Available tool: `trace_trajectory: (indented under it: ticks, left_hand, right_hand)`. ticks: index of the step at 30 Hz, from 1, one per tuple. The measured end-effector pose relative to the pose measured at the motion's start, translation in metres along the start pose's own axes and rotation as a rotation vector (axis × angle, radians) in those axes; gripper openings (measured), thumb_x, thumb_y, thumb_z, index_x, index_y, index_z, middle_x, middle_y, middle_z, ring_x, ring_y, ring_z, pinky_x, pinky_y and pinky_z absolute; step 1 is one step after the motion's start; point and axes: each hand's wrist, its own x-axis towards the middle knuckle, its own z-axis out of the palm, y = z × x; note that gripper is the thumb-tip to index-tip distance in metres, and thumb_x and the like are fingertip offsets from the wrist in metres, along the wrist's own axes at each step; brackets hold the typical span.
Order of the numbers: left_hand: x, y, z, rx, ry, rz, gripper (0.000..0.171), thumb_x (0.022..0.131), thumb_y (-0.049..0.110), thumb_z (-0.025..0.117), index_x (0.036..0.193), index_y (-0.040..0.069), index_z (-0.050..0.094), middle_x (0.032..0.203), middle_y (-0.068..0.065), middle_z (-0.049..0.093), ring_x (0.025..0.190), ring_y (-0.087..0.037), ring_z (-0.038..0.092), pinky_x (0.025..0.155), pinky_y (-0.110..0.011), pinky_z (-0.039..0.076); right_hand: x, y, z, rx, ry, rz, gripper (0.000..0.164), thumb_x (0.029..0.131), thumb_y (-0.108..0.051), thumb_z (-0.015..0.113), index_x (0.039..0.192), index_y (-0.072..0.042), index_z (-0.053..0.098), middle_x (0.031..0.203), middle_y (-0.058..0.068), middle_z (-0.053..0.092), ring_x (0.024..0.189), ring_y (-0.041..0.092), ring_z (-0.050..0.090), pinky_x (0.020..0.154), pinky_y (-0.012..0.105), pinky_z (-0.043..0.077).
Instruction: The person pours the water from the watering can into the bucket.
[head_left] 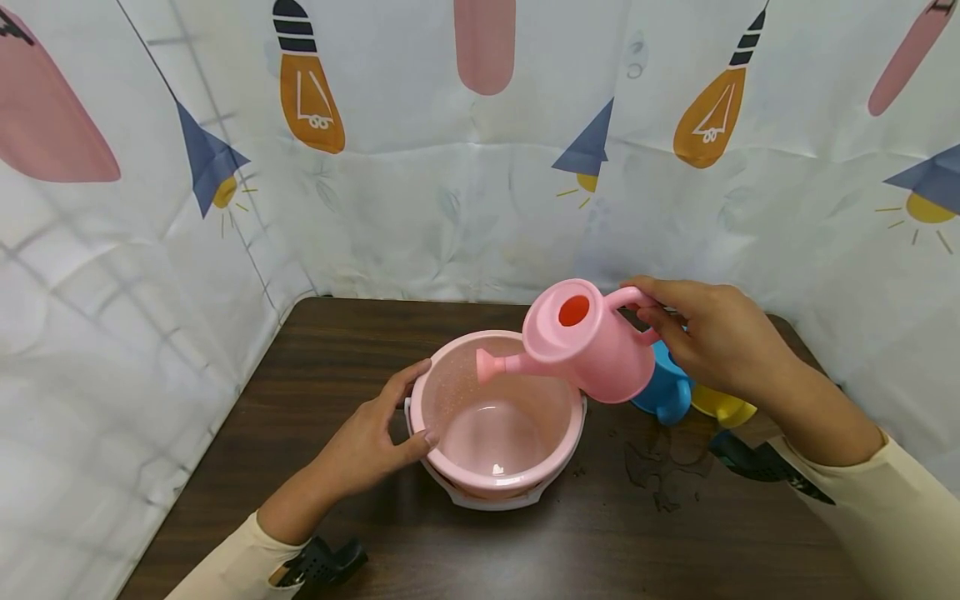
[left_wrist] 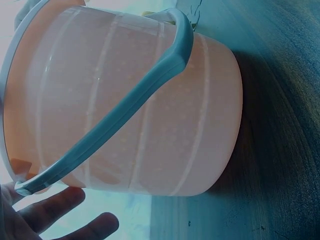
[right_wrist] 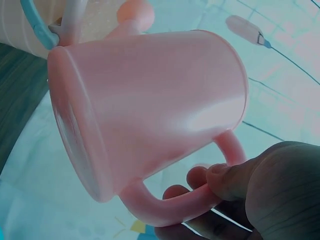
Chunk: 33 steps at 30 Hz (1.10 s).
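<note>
My right hand (head_left: pixel 712 333) grips the handle of a pink toy watering can (head_left: pixel 592 350), thumb and fingers around it in the right wrist view. The can is tilted left, its sprinkler head (head_left: pixel 491 365) over the mouth of a pale pink bucket (head_left: pixel 501 490). Fine droplets speckle the bucket's inner wall, and its bottom looks glossy. On the bucket's left rim rest the thumb and index fingertip of my left hand (head_left: pixel 372 442). Two other fingers (left_wrist: pixel 95 227) of that hand stretch out straight in the left wrist view. The bucket's handle (left_wrist: pixel 125 112) hangs down its side.
Behind the watering can, toward the right, stand a blue container with a handle (head_left: pixel 671 392) and a yellow piece (head_left: pixel 720 404). Spilled water (head_left: pixel 663 467) wets the dark wooden table (head_left: pixel 637 550). A printed white cloth (head_left: pixel 465 200) rises along the table's back and sides.
</note>
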Motion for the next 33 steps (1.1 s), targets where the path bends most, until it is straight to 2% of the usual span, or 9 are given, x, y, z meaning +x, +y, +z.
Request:
trace_trajectory:
  ticks: [7,19,25,33]
  left_hand:
    - [0.0000,-0.0006,0.0000,0.002,0.000,-0.004,0.084,0.090,0.041,0.072,0.161,0.033,0.026,0.139,-0.003,0.059,0.123,-0.025,0.058,0.093,-0.058,0.047]
    - [0.0001,-0.0020,0.0005,-0.003,0.000,0.011,0.085,0.091,0.038,0.072,0.161,0.032,0.026,0.138,-0.002,0.060,0.121,-0.024,0.059,0.092,-0.056,0.048]
    - [-0.0003,-0.0024,0.0002,-0.007,-0.006,0.003,0.084,0.091,0.040,0.071,0.161,0.032,0.025,0.138,-0.004,0.060,0.122,-0.025,0.058,0.092,-0.058,0.047]
    - [0.0006,-0.0023,-0.0005,-0.014,-0.012,-0.004,0.084,0.091,0.041,0.071,0.161,0.033,0.025,0.137,-0.004,0.060,0.122,-0.026,0.058,0.092,-0.059,0.047]
  right_hand:
    - [0.0009,-0.0007,0.0007,-0.005,0.005,-0.006,0.039,0.089,0.000,0.076,0.124,-0.018,0.071,0.087,-0.008,0.067,0.071,0.010,0.060,0.063,0.038,0.053]
    - [-0.0005,-0.0001,0.0018,-0.005,0.009,0.019,0.039,0.088,-0.001,0.077,0.125,-0.015,0.071,0.088,-0.005,0.068,0.070,0.011,0.060,0.061,0.040,0.051]
    - [-0.0003,0.0002,0.0017,-0.007,0.002,0.014,0.038,0.089,-0.002,0.077,0.124,-0.017,0.071,0.084,-0.008,0.064,0.069,0.009,0.057,0.060,0.038,0.050]
    - [0.0002,0.0004,0.0011,-0.005,-0.005,0.022,0.038,0.090,-0.002,0.076,0.124,-0.016,0.071,0.085,-0.006,0.066,0.070,0.011,0.060,0.062,0.041,0.052]
